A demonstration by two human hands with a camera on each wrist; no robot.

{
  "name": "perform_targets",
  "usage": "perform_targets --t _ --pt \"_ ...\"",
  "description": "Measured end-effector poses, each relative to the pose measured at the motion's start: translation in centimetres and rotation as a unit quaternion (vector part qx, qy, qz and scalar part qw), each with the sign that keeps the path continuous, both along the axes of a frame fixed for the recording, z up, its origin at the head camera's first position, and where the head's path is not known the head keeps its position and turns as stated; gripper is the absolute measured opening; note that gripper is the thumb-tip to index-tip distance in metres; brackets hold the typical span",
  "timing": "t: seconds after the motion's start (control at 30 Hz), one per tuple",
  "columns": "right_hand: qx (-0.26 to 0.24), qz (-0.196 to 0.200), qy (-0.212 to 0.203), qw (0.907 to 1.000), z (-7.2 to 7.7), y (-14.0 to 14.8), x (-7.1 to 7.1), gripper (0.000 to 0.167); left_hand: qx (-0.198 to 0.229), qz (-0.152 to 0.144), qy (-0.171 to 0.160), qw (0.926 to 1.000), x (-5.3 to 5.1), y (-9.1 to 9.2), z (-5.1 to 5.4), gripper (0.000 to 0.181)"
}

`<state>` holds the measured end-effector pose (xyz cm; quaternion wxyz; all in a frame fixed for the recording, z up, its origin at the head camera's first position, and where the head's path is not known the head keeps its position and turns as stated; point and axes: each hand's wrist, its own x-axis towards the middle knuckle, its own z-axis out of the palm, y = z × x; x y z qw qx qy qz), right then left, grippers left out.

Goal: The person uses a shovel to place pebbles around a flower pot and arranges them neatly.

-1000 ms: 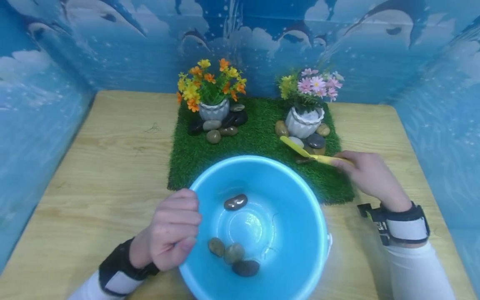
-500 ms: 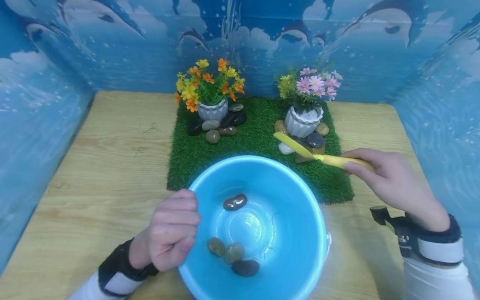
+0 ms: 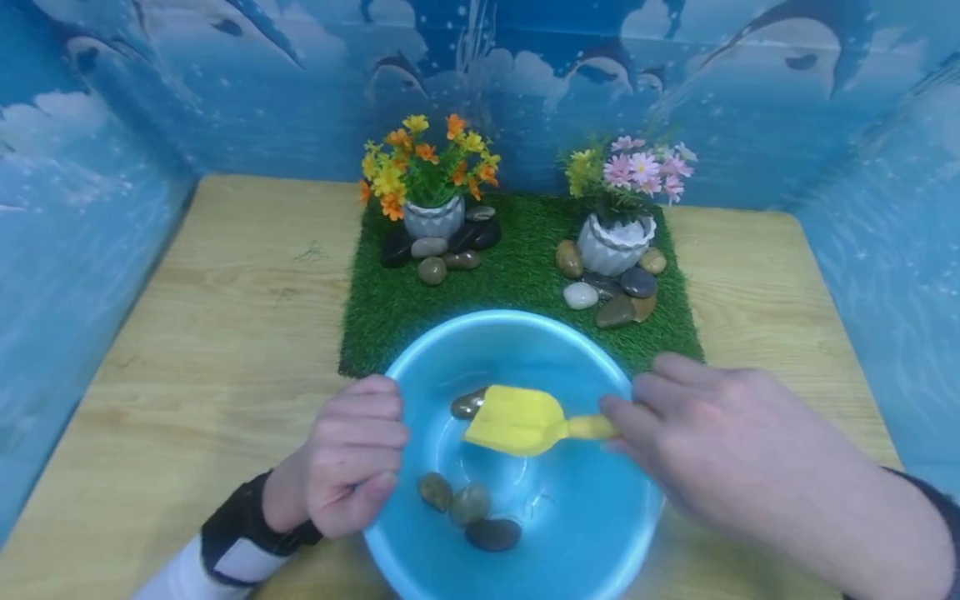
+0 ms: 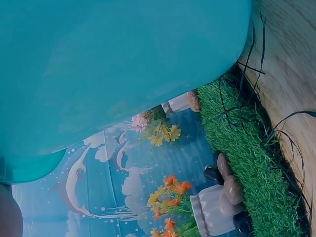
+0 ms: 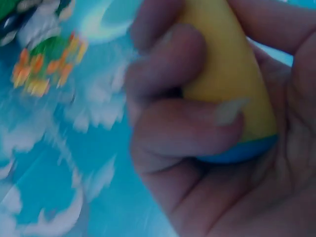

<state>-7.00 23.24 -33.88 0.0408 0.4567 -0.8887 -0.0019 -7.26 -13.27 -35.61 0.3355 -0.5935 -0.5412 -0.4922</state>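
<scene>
My left hand grips the left rim of a light-blue bucket, fingers curled over the edge. In the left wrist view the bucket's outer wall fills the upper left. My right hand holds a yellow toy shovel by its handle, the blade over the bucket's opening. The right wrist view shows fingers curled round the yellow handle with its blue end. A brown stone in the bucket is partly hidden by the blade. Two greenish stones and a dark one lie nearer me.
Behind the bucket lies an artificial grass mat. On it stand a pot of orange and yellow flowers and a pot of pink flowers, with several stones round each. A white stone sits before the right pot. Dolphin-printed sheets enclose the table.
My right hand has pulled the shovel back from the stones by the right pot, then brought it left over the bucket. The white stone has shifted slightly left and nearer. My left hand stays put.
</scene>
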Motion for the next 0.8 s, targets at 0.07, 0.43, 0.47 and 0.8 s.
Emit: perform_targets --t 0.07,0.43,0.47,0.8 --pt "0.032 0.006 -0.019 0.9993 3.9 -4.5 1.0 0.025 -0.001 -0.001 0.005 1.0 -0.1 0.1 0.1 0.049" --pt "0.14 0.054 0.029 0.9882 5.8 -11.1 1.4 0.021 0.006 0.0 0.01 0.9999 -0.1 0.3 0.0 0.05" --pt "0.148 0.059 0.041 0.9863 5.5 -11.2 1.4 0.022 0.006 0.0 0.011 0.9999 -0.1 0.3 0.0 0.05" --pt "0.083 0.1 -0.013 0.9915 3.9 -11.7 0.7 0.015 0.014 0.001 0.014 0.9998 -0.2 0.5 0.2 0.049"
